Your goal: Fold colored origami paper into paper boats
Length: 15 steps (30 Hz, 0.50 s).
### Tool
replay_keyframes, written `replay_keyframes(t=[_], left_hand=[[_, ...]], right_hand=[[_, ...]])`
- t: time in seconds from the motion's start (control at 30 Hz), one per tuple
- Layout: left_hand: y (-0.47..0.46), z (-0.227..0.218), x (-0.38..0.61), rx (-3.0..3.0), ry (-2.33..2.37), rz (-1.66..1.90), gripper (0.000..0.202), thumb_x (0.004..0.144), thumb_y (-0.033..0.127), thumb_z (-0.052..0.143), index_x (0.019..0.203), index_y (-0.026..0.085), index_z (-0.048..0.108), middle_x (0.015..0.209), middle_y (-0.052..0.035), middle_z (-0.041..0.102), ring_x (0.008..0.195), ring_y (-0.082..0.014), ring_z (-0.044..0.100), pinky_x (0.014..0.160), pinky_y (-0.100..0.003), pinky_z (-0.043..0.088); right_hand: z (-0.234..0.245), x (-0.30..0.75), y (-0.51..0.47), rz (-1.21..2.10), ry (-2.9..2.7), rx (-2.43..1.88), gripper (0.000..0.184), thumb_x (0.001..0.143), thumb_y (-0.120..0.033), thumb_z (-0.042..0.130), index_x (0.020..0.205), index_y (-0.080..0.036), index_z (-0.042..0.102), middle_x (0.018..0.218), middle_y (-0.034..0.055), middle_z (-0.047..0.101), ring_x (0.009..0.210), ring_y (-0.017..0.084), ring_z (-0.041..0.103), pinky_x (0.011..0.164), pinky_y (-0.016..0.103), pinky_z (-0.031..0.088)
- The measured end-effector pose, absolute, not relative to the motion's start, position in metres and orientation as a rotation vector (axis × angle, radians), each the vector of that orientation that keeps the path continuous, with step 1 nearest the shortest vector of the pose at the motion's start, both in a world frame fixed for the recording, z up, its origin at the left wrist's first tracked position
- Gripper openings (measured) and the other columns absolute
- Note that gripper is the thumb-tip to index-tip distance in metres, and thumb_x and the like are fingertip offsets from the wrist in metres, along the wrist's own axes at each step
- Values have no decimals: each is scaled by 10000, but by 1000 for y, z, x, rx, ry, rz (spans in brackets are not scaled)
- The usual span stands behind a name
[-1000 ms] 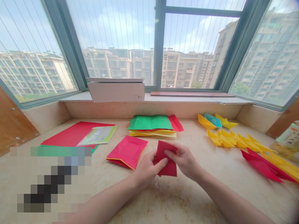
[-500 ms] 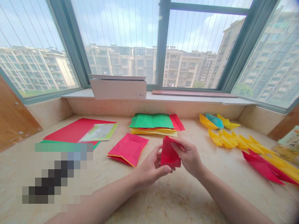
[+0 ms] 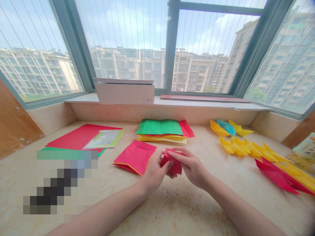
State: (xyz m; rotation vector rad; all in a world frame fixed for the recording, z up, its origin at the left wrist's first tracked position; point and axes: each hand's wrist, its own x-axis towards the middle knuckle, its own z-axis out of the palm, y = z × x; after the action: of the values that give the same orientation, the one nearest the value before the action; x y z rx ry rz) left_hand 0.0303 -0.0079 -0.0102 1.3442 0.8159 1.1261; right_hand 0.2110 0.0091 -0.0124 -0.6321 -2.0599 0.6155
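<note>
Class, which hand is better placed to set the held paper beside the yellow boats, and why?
Probably the right hand: both hold the paper, but it is nearer the boats than the left hand.

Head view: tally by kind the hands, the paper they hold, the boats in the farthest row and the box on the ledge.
Hands: 2, left hand and right hand
Held red paper: 1
Farthest-row boats: 3
White box: 1
Total: 7
</note>
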Motion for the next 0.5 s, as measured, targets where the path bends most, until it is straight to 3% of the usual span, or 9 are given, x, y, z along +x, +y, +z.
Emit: replay_keyframes(t=[0.17, 0.33, 0.5], left_hand=[[-12, -5, 32, 1340, 855, 1109, 394, 859, 405, 672, 1087, 128, 511, 746, -62, 703, 581, -185, 701, 521, -267, 554], [-14, -5, 30, 1379, 828, 1084, 484, 843, 436, 686, 1174, 138, 495, 797, -63, 705, 586, -185, 702, 537, -286, 572], [-11, -8, 32, 1324, 814, 1098, 431, 934, 516, 509, 1133, 133, 523, 703, -50, 695, 532, -187, 685, 503, -298, 568]], right_hand=[[-17, 212, 11, 677, -2064, -604, 432, 1002, -191, 383, 1348, -361, 578, 1378, 92, 509, 1123, 246, 626, 713, 322, 633], [-20, 214, 14, 607, -2097, -657, 458, 986, -163, 426, 1380, -365, 545, 1389, 86, 509, 1216, 253, 567, 978, 434, 542], [-14, 217, 13, 584, -2148, -695, 524, 933, -98, 426, 1390, -326, 544, 1464, 89, 429, 1316, 277, 479, 1070, 482, 458]])
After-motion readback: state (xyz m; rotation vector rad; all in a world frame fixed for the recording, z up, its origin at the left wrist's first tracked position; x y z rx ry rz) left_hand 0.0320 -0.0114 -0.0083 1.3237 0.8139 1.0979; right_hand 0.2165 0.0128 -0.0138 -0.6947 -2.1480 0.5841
